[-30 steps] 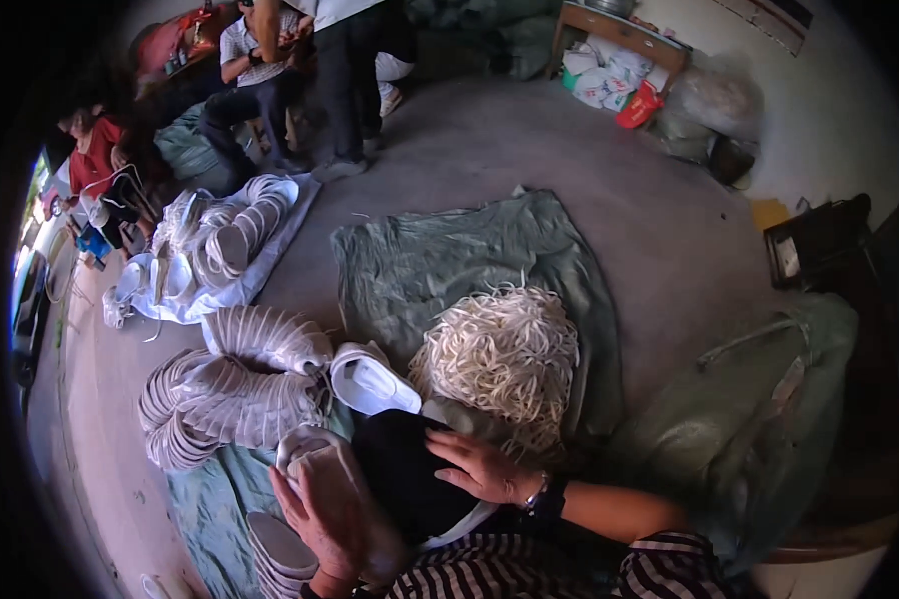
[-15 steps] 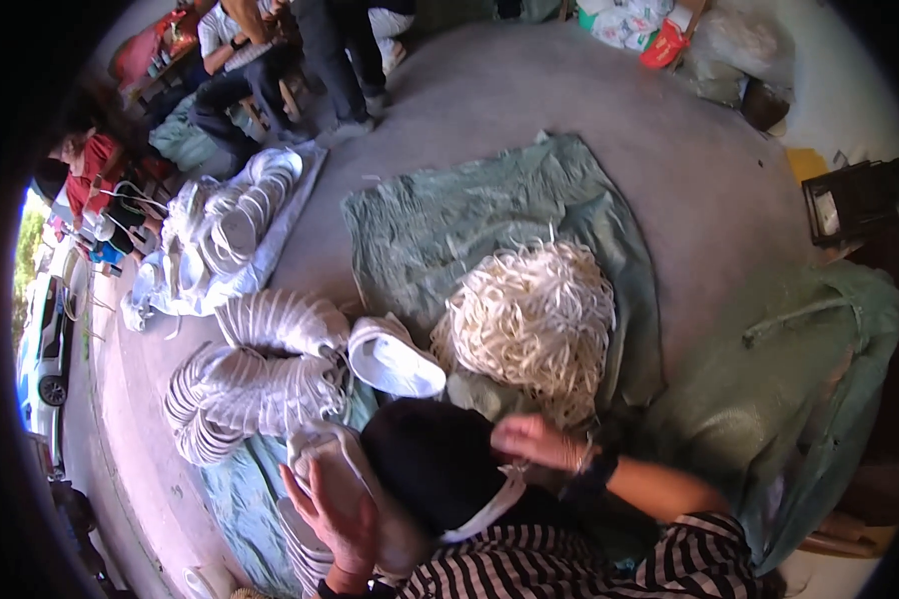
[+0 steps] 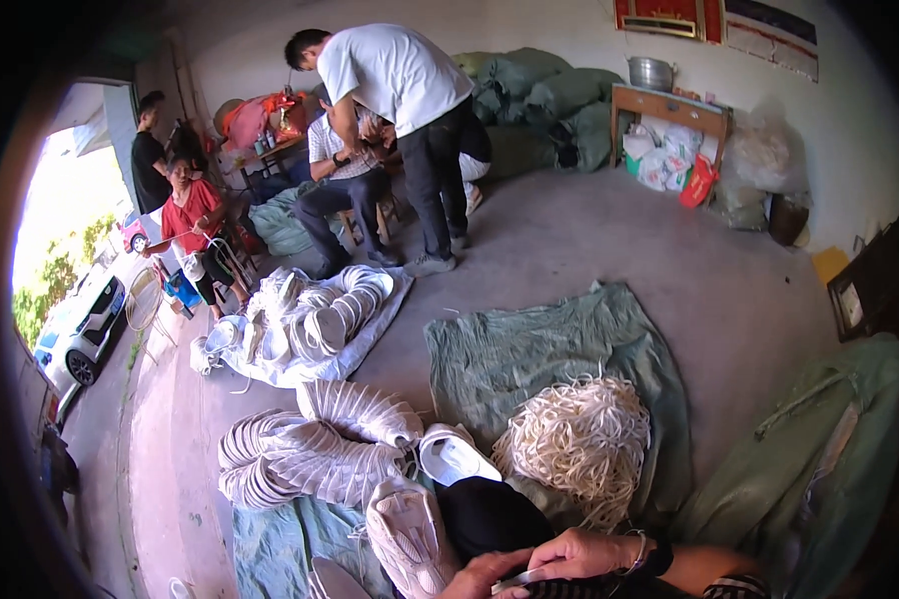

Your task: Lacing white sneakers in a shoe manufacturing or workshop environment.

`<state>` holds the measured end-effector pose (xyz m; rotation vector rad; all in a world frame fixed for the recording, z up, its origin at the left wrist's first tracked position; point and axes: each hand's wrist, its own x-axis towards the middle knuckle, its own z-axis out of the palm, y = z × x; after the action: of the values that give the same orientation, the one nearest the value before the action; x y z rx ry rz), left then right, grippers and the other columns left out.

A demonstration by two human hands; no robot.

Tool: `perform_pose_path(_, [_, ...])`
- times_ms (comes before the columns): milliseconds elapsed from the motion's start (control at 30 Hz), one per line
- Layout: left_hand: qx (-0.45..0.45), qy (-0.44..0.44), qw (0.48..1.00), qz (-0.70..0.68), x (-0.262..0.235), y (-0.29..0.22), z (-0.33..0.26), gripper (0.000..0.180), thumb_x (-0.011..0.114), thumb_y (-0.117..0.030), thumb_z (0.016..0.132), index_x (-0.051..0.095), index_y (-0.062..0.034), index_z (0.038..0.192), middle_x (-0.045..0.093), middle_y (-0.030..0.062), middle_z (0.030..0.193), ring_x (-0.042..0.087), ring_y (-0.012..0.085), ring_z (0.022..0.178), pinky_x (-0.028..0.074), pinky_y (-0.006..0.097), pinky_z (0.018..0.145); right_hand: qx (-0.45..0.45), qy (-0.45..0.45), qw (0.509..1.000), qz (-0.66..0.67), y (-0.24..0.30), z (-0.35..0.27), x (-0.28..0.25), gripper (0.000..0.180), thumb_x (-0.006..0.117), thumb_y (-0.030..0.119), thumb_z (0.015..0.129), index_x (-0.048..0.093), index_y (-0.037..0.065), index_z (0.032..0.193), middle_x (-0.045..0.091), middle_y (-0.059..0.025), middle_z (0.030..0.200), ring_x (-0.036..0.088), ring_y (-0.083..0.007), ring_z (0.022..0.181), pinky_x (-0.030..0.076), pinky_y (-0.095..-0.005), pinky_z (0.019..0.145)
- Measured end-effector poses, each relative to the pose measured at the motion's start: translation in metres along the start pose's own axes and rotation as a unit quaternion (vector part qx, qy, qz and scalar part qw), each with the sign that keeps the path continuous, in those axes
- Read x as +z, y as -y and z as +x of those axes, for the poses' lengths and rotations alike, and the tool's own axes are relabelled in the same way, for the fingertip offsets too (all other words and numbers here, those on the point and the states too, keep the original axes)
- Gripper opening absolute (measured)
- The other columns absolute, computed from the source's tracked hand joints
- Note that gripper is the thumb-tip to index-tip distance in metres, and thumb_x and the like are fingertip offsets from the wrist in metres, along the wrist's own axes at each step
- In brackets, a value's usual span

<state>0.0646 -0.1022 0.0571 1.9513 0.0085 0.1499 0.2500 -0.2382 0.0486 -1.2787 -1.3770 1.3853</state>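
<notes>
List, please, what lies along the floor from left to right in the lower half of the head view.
Rows of stacked white shoes → single white shoe → heap of white laces on a green cloth → bulky green sack.

Five people (image 3: 395, 90), one lace pile (image 3: 579, 444), perhaps three shoe stacks (image 3: 315, 459).

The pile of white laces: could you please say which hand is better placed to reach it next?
Probably the right hand, which lies just below the pile of white laces, nearer to it. The left hand sits lower, beside the white shoe, farther off.
</notes>
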Motion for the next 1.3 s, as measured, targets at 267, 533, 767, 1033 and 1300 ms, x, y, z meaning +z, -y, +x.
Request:
perform_pose_path(267, [-0.277,0.061,0.914,-0.289,-0.032,0.010,-0.098,0.026,0.052,-0.024,0.095,0.063,-0.0020,0.103,0.061,-0.0041,0.077,0.053,0.0041,0.069,0.044,0.019,0.062,-0.258,-0.146,0.867,0.401,0.050,-0.029,-0.025,0.014,0.059,0.015,0.088,0.060,0.002,0.085,0.044,0.0038,0.058,0.036,-0.0037,0.049,0.028,-0.0228,0.047])
perform_pose_path(533, [-0.290,0.065,0.932,-0.206,-0.063,-0.048,-0.169,0.022,0.056,-0.019,0.091,0.064,0.0000,0.098,0.064,0.0032,0.076,0.057,0.0083,0.069,0.047,0.024,0.060,-0.022,-0.089,0.939,0.333,0.001,-0.014,-0.030,0.019,0.058,0.020,0.089,0.060,0.003,0.082,0.051,-0.0021,0.059,0.049,-0.0121,0.052,0.035,-0.0255,0.048])
perform_pose_path(767, [-0.230,-0.094,0.937,-0.246,-0.090,-0.063,-0.179,0.018,0.058,-0.009,0.089,0.061,0.0006,0.104,0.063,0.0069,0.101,0.056,0.0108,0.095,0.045,0.027,0.082,-0.118,-0.186,0.876,0.428,-0.014,-0.049,-0.074,0.006,0.057,0.015,0.088,0.057,0.011,0.086,0.043,0.0051,0.064,0.035,-0.0047,0.048,0.029,-0.0202,0.046])
perform_pose_path(1033, [-0.151,-0.128,0.972,0.125,-0.017,0.058,-0.147,0.014,0.066,-0.016,0.083,0.068,-0.0037,0.089,0.066,0.0059,0.081,0.060,0.0116,0.071,0.050,0.027,0.063,0.038,-0.163,0.935,-0.313,-0.062,-0.010,-0.029,0.021,0.062,0.018,0.081,0.065,0.001,0.093,0.066,-0.0133,0.087,0.063,-0.0263,0.080,0.049,-0.0365,0.074])
perform_pose_path(1300, [-0.168,-0.210,0.958,-0.100,-0.032,0.007,-0.096,0.019,0.059,-0.017,0.090,0.064,0.0016,0.092,0.067,0.0079,0.078,0.059,0.0106,0.070,0.049,0.028,0.064,0.007,0.158,0.969,0.191,0.021,0.098,0.060,0.045,0.053,0.016,0.092,0.040,-0.001,0.132,0.053,-0.0147,0.122,0.056,-0.0171,0.100,0.050,-0.0306,0.078])
